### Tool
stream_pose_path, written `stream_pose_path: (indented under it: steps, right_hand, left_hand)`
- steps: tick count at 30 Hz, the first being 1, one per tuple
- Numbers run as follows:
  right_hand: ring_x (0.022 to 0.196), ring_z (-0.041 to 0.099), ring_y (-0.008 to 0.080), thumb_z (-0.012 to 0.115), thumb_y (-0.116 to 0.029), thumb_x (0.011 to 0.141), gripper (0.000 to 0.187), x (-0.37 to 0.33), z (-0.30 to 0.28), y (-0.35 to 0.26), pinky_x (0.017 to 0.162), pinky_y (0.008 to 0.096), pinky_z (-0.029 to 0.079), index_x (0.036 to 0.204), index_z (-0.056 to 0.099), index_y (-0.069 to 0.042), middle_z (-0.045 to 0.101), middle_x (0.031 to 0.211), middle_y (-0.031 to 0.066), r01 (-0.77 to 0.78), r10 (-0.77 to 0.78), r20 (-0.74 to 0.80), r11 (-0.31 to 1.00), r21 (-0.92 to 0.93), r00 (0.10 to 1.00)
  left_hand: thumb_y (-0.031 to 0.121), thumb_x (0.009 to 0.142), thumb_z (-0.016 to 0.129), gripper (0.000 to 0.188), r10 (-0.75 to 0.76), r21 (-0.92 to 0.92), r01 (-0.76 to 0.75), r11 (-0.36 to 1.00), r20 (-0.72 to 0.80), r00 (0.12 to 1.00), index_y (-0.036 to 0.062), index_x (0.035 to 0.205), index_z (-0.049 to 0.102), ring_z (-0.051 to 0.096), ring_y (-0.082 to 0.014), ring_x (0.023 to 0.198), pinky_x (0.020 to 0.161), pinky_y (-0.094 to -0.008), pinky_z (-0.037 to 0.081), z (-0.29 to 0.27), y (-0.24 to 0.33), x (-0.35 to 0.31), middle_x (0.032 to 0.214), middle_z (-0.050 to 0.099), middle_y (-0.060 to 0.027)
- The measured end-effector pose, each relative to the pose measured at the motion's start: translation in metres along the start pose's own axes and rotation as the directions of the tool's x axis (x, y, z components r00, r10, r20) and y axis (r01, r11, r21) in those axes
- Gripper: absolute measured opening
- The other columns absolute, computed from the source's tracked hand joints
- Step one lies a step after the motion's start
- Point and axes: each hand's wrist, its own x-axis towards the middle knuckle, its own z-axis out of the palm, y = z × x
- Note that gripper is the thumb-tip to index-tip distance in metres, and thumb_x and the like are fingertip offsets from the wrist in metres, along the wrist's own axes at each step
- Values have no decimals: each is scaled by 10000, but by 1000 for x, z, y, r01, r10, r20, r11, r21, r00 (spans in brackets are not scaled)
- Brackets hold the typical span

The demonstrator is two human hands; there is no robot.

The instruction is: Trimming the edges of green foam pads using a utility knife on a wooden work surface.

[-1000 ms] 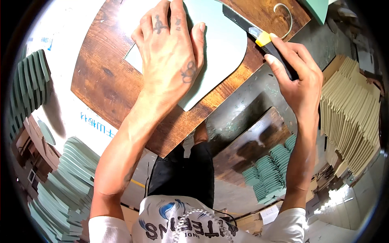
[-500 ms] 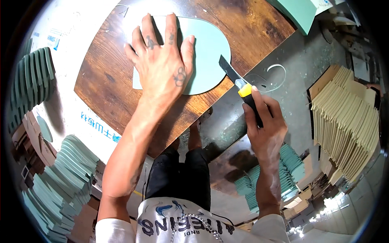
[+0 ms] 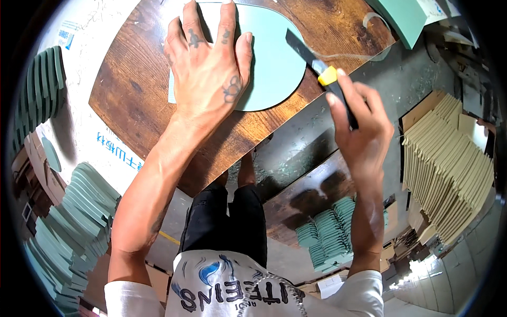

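Left fingers (image 3: 226, 25) hide part of green panel (image 3: 274, 58); contact with knife (image 3: 327, 76) unclear.

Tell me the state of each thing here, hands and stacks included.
Left hand: open, palm down on the green sheet.
Green sheet: flat on the wooden board, one end rounded.
Wooden board: lying flat.
Right hand: closed around the utility knife.
Utility knife: blade out.
Tan pieces: stacked.
Small green pieces: stacked in rows.

You wore a white short-sleeved shirt (image 3: 222, 311) with dark lettering (image 3: 232, 294) and blue swirls (image 3: 210, 272), a silvery chain (image 3: 300, 301) and black shorts (image 3: 224, 224); dark tattoos (image 3: 231, 90) marked your left hand (image 3: 203, 76).
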Motion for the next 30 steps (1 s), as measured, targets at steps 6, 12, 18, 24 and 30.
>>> stream_pose_path:
  steps: [6, 12, 18, 24, 30]
  right_hand:
    - [698, 676, 247, 781, -251, 890, 333, 52, 1, 19, 646, 351, 543, 1209, 769, -158, 708, 939, 64, 164, -164, -1, 986, 44, 987]
    - [724, 673, 242, 766, -289, 907, 363, 41, -3, 30, 644, 347, 550, 1253, 748, -182, 684, 949, 61, 208, -212, 88, 977, 56, 973]
    - [768, 676, 233, 810, -282, 884, 409, -54, 8, -21, 631, 360, 572, 1273, 721, -192, 637, 1013, 47, -49, 43, 62, 994, 95, 997]
    - [792, 665, 234, 831, -227, 856, 450, -49, 6, -21, 656, 368, 579, 1287, 711, -186, 617, 1001, 52, -76, 76, -10, 996, -46, 997]
    - [769, 639, 213, 859, -155, 809, 474, -39, 1, -14, 673, 350, 547, 1266, 736, -178, 607, 978, 48, -42, 42, 30, 999, 2, 999]
  left_hand:
    - [278, 999, 576, 560, 68, 4, -68, 998, -42, 997, -20, 1463, 476, 335, -572, 1368, 1150, -648, 268, -2, 1, 0, 1464, 352, -438]
    - [371, 988, 600, 712, 325, -222, -323, 920, -30, 945, -78, 1492, 372, 448, -510, 1313, 1112, -594, 382, 3, -33, 24, 1449, 411, -365]
    - [577, 1019, 503, 715, 327, -151, -310, 939, 102, 940, 36, 1486, 481, 407, -495, 1403, 1174, -702, 261, 15, -57, 32, 1507, 409, -347]
    - [589, 1001, 524, 716, 20, -112, -40, 993, -172, 985, 10, 1422, 527, 474, -434, 1334, 1172, -650, 255, 25, -30, 7, 1383, 512, -287]
    - [500, 1038, 497, 602, 95, -72, -110, 991, -191, 977, 23, 1401, 548, 482, -421, 1319, 1165, -629, 270, 28, -42, 6, 1371, 519, -264]
